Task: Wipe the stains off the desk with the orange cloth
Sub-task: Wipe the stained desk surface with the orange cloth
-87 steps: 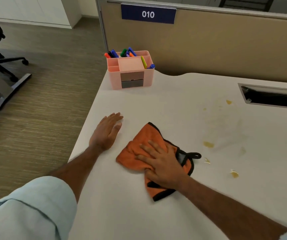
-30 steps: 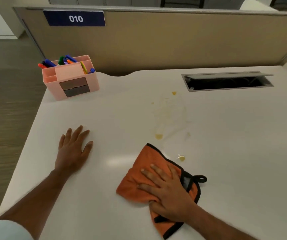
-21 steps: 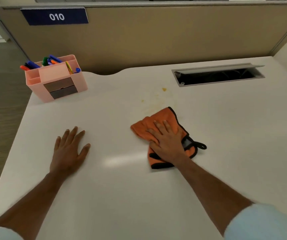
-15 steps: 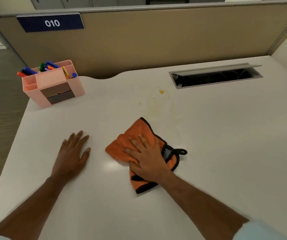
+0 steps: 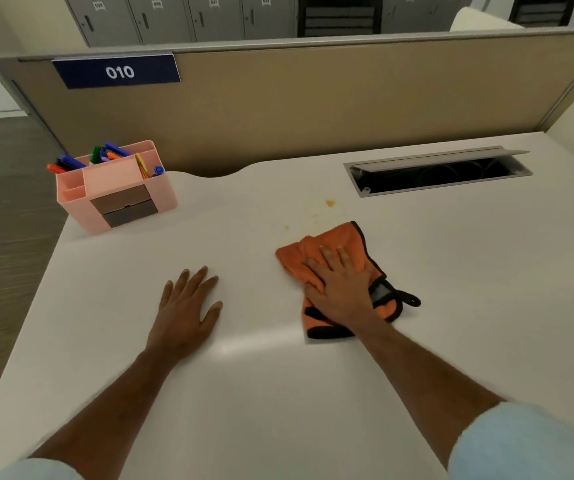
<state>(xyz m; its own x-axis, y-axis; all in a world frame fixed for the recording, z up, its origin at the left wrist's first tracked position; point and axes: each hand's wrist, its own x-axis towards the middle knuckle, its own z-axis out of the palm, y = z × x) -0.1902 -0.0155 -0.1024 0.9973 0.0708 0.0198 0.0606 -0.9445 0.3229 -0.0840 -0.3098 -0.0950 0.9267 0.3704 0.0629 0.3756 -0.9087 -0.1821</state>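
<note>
The orange cloth (image 5: 342, 239) with black trim and a black loop lies flat on the white desk (image 5: 469, 289). My right hand (image 5: 339, 289) presses down on it with fingers spread, covering its middle. Beyond the cloth, a small yellow stain (image 5: 329, 203) and a fainter speck (image 5: 286, 228) mark the desk. My left hand (image 5: 186, 313) rests palm-down on the bare desk to the left of the cloth, holding nothing.
A pink organiser (image 5: 115, 188) with coloured markers stands at the desk's back left corner. A cable slot (image 5: 438, 174) with its lid raised sits at the back right. A tan partition (image 5: 313, 98) labelled 010 runs behind. The desk's left edge drops to the floor.
My right hand has pushed the cloth forward and to the right, toward the stains. The larger stains seen earlier near the cloth are gone. My left hand stays flat.
</note>
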